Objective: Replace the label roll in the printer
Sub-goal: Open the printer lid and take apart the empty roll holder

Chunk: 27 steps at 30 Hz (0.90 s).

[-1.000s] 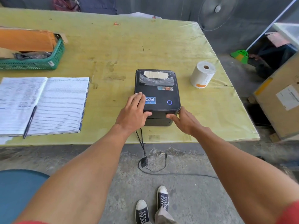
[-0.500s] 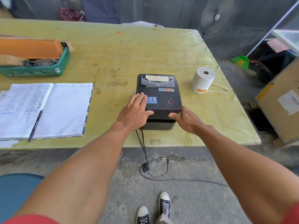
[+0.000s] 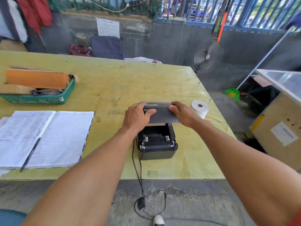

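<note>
Left grip (image 3: 138, 118) and right grip (image 3: 182, 114) clasp the raised printer lid (image 3: 161, 114); the label roll (image 3: 200, 108) stands on end just right of the right grip.

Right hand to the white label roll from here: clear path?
Probably yes: the label roll sits just beyond the right hand, nothing between them, but that hand grips the raised printer lid.

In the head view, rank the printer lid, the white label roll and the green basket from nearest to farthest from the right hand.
1. Printer lid: gripped by the right hand.
2. White label roll: just right of that hand.
3. Green basket: far left on the table.
</note>
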{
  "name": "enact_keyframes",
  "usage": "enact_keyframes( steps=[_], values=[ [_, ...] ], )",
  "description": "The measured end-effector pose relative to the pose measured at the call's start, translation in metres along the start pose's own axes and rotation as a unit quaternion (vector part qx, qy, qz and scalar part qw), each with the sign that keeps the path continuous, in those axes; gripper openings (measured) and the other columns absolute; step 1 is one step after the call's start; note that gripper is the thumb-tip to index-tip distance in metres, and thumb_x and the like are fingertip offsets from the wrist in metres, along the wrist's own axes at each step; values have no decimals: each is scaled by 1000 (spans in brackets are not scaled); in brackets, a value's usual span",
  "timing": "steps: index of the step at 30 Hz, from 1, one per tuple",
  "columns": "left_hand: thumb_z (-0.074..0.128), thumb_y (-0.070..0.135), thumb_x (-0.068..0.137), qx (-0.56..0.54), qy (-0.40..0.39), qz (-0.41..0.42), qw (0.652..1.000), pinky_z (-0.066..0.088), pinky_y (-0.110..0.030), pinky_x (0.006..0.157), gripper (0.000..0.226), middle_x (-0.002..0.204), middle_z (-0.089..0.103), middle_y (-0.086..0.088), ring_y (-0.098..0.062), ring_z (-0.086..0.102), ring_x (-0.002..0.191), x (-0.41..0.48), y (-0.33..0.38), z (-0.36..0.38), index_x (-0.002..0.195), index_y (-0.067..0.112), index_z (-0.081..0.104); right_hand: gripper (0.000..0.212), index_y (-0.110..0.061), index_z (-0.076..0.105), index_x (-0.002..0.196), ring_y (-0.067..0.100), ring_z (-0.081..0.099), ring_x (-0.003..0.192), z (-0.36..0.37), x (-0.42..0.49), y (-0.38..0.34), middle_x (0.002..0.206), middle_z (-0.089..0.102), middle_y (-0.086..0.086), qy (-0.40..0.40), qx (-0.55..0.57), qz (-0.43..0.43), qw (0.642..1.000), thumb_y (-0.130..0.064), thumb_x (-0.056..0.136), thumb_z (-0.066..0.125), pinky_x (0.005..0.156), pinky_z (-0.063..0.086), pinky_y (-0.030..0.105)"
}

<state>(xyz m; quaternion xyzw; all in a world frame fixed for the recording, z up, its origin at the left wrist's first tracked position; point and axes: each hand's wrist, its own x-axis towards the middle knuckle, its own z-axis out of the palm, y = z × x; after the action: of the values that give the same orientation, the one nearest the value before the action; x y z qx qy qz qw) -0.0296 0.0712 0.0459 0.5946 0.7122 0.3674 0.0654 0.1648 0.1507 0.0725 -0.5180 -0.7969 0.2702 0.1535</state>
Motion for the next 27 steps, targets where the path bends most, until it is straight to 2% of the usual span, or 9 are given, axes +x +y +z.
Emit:
enact_keyframes(
  steps=[4, 7, 10, 12, 14, 18, 22, 24, 27],
  values=[
    [60, 62, 83, -27, 32, -124, 991, 49, -36, 75, 67, 108, 68, -11, -34, 62, 101, 35, 9, -1, 126, 10, 57, 45, -16, 59, 119, 29, 59, 87, -19, 28, -9, 102, 67, 12, 20, -23, 0, 1000, -52, 100, 40, 70, 40, 35],
    [62, 62, 80, -58, 84, -212, 972, 39, -33, 59, 56, 85, 64, -7, -31, 61, 82, 60, 18, 6, 91, 7, 58, 46, -14, 61, 110, 32, 66, 81, -31, 49, -16, 93, 68, 13, 26, -30, 6, 999, -55, 97, 45, 76, 53, 41],
    [64, 60, 81, -79, 100, -234, 964, 31, -29, 47, 53, 68, 59, -2, -23, 54, 62, 84, 18, 9, 72, 8, 55, 50, -12, 62, 104, 33, 69, 69, -41, 71, -20, 93, 69, 14, 12, -32, 12, 999, -59, 95, 46, 73, 59, 47],
    [66, 58, 81, -82, 99, -255, 958, 26, -28, 44, 52, 64, 54, 0, -17, 48, 56, 101, 16, 8, 65, 12, 49, 52, -13, 62, 96, 30, 70, 61, -45, 85, -22, 88, 68, 12, 3, -39, 25, 999, -62, 94, 46, 60, 59, 39],
    [66, 56, 81, -85, 94, -274, 953, 35, -30, 46, 50, 68, 55, -1, -18, 50, 57, 116, 16, 9, 65, 13, 46, 51, -16, 59, 89, 26, 69, 52, -47, 97, -23, 84, 68, 8, -3, -46, 43, 998, -65, 93, 44, 51, 51, 31],
    [66, 55, 82, -88, 89, -288, 949, 56, -40, 61, 50, 68, 56, -2, -27, 59, 64, 137, 15, 14, 66, 12, 47, 52, -19, 59, 95, 28, 70, 58, -46, 119, -22, 88, 68, 6, -1, -41, 68, 997, -67, 92, 40, 67, 57, 35],
    [67, 56, 81, -77, 91, -298, 947, 42, -33, 50, 51, 68, 54, -1, -25, 57, 62, 154, 13, 16, 66, 12, 46, 54, -18, 59, 96, 28, 68, 57, -50, 136, -24, 88, 65, 5, -12, -47, 82, 995, -68, 91, 40, 57, 52, 30],
    [67, 55, 82, -69, 96, -302, 946, 35, -30, 48, 50, 66, 52, 1, -19, 51, 58, 160, 13, 17, 66, 13, 46, 55, -17, 59, 96, 29, 69, 59, -50, 144, -22, 86, 65, 6, -14, -45, 83, 995, -68, 91, 39, 65, 57, 35],
    [62, 54, 86, -66, 105, -313, 942, 40, -31, 53, 50, 64, 52, 0, -17, 48, 54, 167, 13, 23, 65, 11, 47, 57, -17, 56, 100, 33, 67, 71, -45, 154, -18, 89, 65, 8, -3, -32, 79, 996, -70, 90, 36, 79, 58, 46]
  ],
)
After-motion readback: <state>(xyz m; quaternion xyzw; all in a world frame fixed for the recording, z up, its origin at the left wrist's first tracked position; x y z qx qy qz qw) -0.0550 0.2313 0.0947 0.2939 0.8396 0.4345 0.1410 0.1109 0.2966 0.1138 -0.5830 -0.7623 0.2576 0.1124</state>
